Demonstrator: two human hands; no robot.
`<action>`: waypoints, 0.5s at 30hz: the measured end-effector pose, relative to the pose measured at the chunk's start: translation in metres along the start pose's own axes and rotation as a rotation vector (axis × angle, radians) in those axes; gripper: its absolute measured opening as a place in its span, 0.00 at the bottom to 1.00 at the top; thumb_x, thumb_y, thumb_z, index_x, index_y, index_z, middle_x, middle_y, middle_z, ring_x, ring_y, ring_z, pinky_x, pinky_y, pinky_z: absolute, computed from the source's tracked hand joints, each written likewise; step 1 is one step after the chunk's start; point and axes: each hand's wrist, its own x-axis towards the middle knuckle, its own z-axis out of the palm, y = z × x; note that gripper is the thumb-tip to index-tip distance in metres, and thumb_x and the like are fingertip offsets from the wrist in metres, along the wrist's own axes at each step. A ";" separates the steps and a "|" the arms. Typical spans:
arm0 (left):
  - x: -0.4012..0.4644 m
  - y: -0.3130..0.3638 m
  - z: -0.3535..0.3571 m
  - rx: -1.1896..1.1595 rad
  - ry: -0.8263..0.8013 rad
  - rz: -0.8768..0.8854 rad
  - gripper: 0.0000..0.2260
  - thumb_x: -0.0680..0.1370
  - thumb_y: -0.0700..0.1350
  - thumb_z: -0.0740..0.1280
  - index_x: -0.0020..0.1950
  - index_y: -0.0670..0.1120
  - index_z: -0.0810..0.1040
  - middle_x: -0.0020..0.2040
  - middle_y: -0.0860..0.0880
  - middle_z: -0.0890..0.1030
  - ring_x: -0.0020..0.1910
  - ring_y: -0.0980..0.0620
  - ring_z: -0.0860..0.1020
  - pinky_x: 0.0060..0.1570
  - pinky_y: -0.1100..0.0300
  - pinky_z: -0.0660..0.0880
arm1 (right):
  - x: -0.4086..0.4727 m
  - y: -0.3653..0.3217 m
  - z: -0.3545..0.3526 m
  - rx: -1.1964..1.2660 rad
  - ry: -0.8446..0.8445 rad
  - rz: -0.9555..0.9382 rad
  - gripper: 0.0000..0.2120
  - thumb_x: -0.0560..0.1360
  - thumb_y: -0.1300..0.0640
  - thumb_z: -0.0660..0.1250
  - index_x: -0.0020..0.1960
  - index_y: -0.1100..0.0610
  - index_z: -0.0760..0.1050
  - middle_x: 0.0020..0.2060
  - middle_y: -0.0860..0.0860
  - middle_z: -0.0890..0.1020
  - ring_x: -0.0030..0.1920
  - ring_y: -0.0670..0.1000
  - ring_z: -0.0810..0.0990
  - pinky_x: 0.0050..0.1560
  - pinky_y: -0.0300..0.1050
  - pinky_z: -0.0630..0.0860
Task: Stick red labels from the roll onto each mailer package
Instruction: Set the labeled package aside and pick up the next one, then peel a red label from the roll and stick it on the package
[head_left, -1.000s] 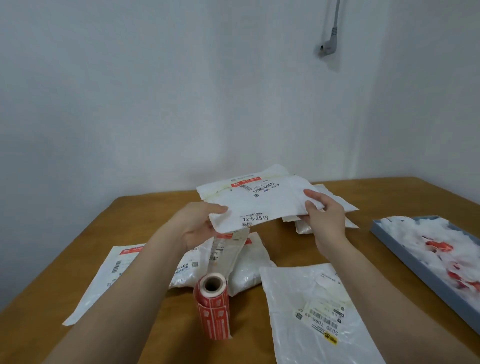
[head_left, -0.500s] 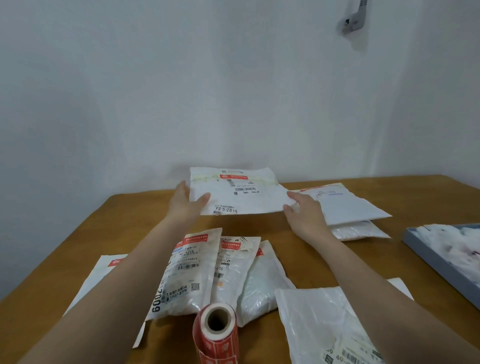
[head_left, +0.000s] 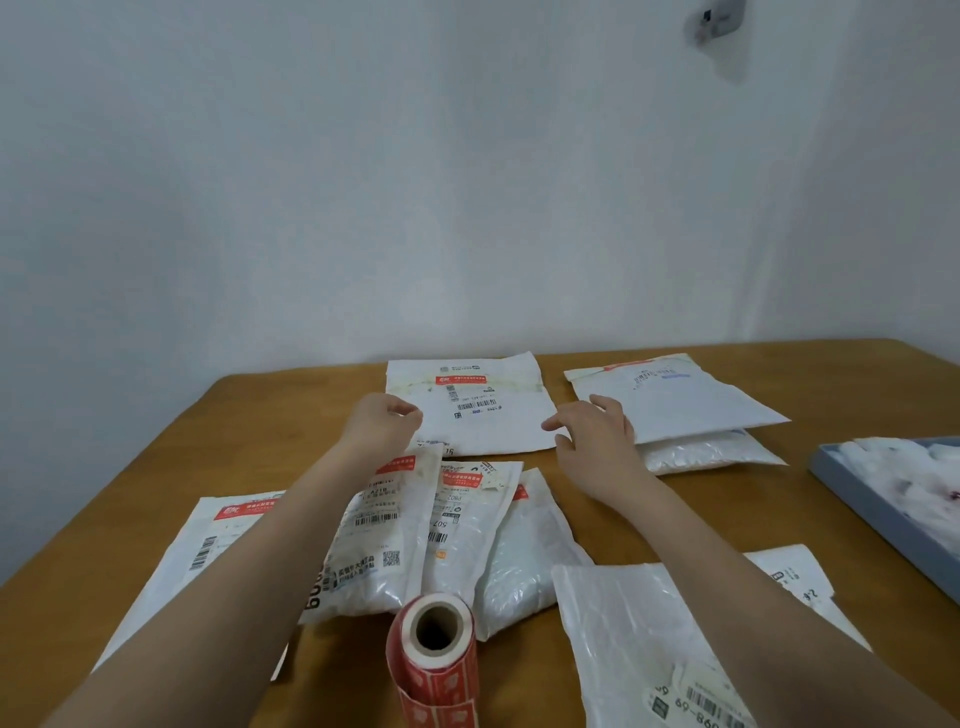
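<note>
A white mailer (head_left: 488, 410) with a red label strip lies flat at the far side of the wooden table (head_left: 156, 467). My left hand (head_left: 382, 423) hovers at its left edge, fingers loosely curled and holding nothing. At its right edge my right hand (head_left: 592, 431) spreads its fingers, empty too. A roll of red labels (head_left: 436, 660) stands upright near the front edge. Several white mailers lie around it: a fanned group (head_left: 447, 535) in the middle, one (head_left: 208, 545) under my left forearm, and one (head_left: 639, 639) at front right.
Two stacked mailers (head_left: 680, 410) lie at the back right. A grey-blue tray (head_left: 878, 509) with white and red scraps sits at the right edge. A white wall rises right behind the table.
Both hands carried the mailer forward, laid it flat at the far side and let go. The view tilted so more of the near table shows.
</note>
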 end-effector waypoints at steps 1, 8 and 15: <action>-0.002 0.003 -0.001 -0.011 0.004 0.003 0.09 0.80 0.43 0.64 0.57 0.41 0.79 0.51 0.46 0.78 0.42 0.53 0.75 0.39 0.62 0.69 | -0.002 -0.001 -0.003 0.007 0.005 -0.005 0.14 0.80 0.62 0.59 0.61 0.50 0.76 0.66 0.46 0.74 0.76 0.51 0.52 0.74 0.50 0.50; -0.033 0.026 -0.010 -0.067 -0.014 0.039 0.07 0.80 0.41 0.64 0.54 0.42 0.80 0.44 0.49 0.78 0.41 0.54 0.75 0.36 0.67 0.68 | -0.025 -0.011 -0.026 0.046 0.017 -0.042 0.13 0.80 0.61 0.60 0.61 0.52 0.77 0.66 0.47 0.74 0.75 0.52 0.53 0.72 0.47 0.55; -0.082 0.039 -0.012 -0.089 -0.088 0.070 0.06 0.79 0.40 0.64 0.52 0.45 0.81 0.54 0.47 0.79 0.53 0.48 0.77 0.53 0.58 0.74 | -0.070 -0.017 -0.044 0.061 0.004 -0.094 0.14 0.80 0.61 0.59 0.61 0.53 0.77 0.64 0.48 0.75 0.72 0.52 0.58 0.69 0.41 0.57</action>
